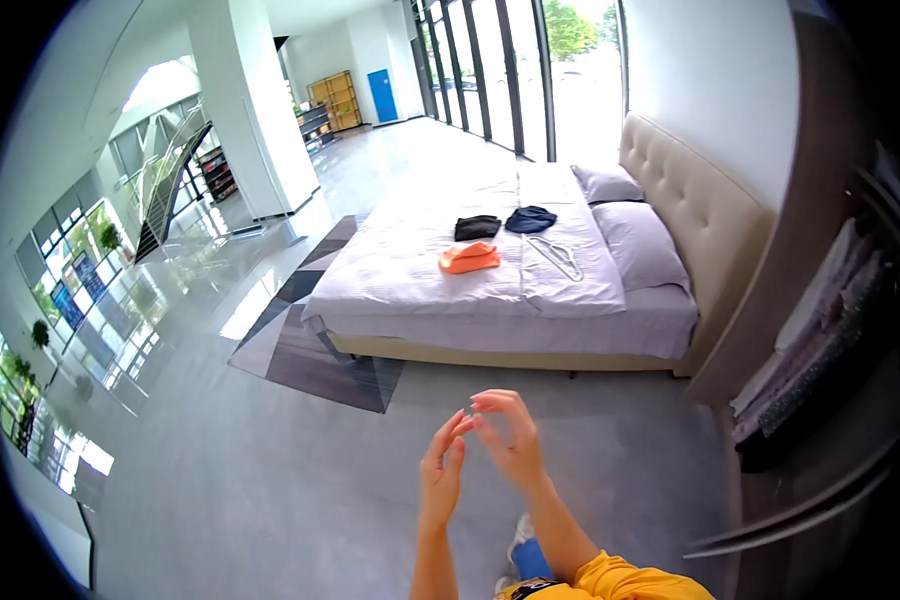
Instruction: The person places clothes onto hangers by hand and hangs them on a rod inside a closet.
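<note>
Both my hands are raised over the floor in front of the bed, with fingertips close together or touching. My left hand (pixel 442 475) holds nothing, its fingers curved and apart from the thumb. Bent over toward it, my right hand (pixel 513 440) is likewise empty, with thumb and fingers apart. Beyond them on the bed (pixel 400 270) lie an orange folded garment (pixel 469 258), a black folded garment (pixel 477 227) and a dark blue folded garment (pixel 530 219). Beside these rests a white clothes hanger (pixel 556 257). Neither hand touches anything on the bed.
Pillows (pixel 640 242) lean by the padded headboard (pixel 700 190). A patterned rug (pixel 315 350) sticks out from under the bed. Close on my right, an open wardrobe (pixel 715 370) holds hanging clothes (pixel 810 340). A white pillar (pixel 260 110) stands at the back left.
</note>
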### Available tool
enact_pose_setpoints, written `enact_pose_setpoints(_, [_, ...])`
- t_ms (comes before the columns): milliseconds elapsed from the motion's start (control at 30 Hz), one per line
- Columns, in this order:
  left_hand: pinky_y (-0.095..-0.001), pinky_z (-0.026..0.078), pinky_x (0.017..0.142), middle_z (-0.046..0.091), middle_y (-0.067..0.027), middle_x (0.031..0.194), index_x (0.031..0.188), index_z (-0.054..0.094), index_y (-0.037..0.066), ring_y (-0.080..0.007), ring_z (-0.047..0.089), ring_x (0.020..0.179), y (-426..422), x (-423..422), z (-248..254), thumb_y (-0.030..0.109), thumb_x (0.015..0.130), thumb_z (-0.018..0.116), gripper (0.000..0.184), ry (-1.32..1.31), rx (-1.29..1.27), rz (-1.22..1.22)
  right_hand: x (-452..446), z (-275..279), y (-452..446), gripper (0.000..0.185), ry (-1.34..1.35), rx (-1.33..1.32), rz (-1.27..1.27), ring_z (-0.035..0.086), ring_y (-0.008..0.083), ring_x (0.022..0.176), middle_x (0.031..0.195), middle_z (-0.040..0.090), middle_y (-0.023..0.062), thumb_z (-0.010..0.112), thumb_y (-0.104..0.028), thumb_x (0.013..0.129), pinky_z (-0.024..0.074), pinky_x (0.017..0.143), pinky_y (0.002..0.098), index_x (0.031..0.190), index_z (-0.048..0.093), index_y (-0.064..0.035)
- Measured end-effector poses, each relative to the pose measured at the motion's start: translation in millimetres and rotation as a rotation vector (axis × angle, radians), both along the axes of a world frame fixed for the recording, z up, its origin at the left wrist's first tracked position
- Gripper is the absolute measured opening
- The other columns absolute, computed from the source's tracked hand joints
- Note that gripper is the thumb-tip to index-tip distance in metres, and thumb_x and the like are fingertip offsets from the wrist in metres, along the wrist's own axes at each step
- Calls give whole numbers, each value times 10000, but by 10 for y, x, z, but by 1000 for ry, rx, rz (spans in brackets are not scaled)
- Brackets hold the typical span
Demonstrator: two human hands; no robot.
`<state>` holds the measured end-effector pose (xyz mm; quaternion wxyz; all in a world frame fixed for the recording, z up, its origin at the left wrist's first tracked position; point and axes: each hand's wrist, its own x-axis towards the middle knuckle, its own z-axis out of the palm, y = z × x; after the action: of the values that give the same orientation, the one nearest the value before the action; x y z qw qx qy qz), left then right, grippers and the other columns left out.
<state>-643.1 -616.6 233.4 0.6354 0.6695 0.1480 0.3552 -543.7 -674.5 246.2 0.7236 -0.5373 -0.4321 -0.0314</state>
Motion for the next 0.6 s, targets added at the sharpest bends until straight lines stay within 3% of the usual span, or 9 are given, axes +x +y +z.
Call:
enact_pose_setpoints(167, [-296, 341, 931, 570, -101, 1111, 1210, 461, 35, -170, 483, 1077, 976, 550, -23, 157, 898, 451, 335, 88, 93, 118, 800, -185, 770, 227, -90, -124, -52, 552, 209, 849, 959, 543, 108, 599, -49, 770, 442, 752, 290, 988, 547, -19])
enact_pose_setpoints(400, [-300, 353, 926, 564, -115, 1107, 1200, 466, 40, -201, 510, 1062, 2190, 1675, -64, 92, 851, 513, 356, 198, 314, -58, 1923, -240, 1842, 272, -233, -253, 77, 560, 234, 851, 952, 563, 103, 609, -11, 732, 444, 751, 310, 995, 543, -29])
enact_pose_setpoints(467, [-299, 357, 922, 561, -122, 1105, 1204, 459, 41, -218, 513, 1059, 2536, 1892, -143, 79, 843, 521, 369, 242, 412, -142, 2217, -344, 2019, 278, -394, -343, 93, 542, 269, 890, 962, 553, 113, 605, -67, 744, 421, 777, 352, 1012, 535, -46])
enact_pose_setpoints(533, [-272, 360, 908, 554, -105, 1117, 1226, 430, 29, -167, 496, 1076, 2836, 2128, -256, 65, 837, 530, 403, 344, 401, -210, 2487, -516, 2153, 283, -359, -414, 47, 536, 270, 904, 968, 552, 113, 610, -83, 743, 414, 783, 355, 1013, 533, -50])
enact_pose_setpoints(600, [-277, 354, 916, 539, -109, 1137, 1231, 423, 29, -178, 489, 1085, 3187, 2480, -308, 70, 837, 532, 412, 321, 416, -210, 2846, -593, 2363, 288, -331, -484, 3, 530, 271, 917, 974, 552, 113, 614, -99, 743, 407, 790, 357, 1015, 532, -54])
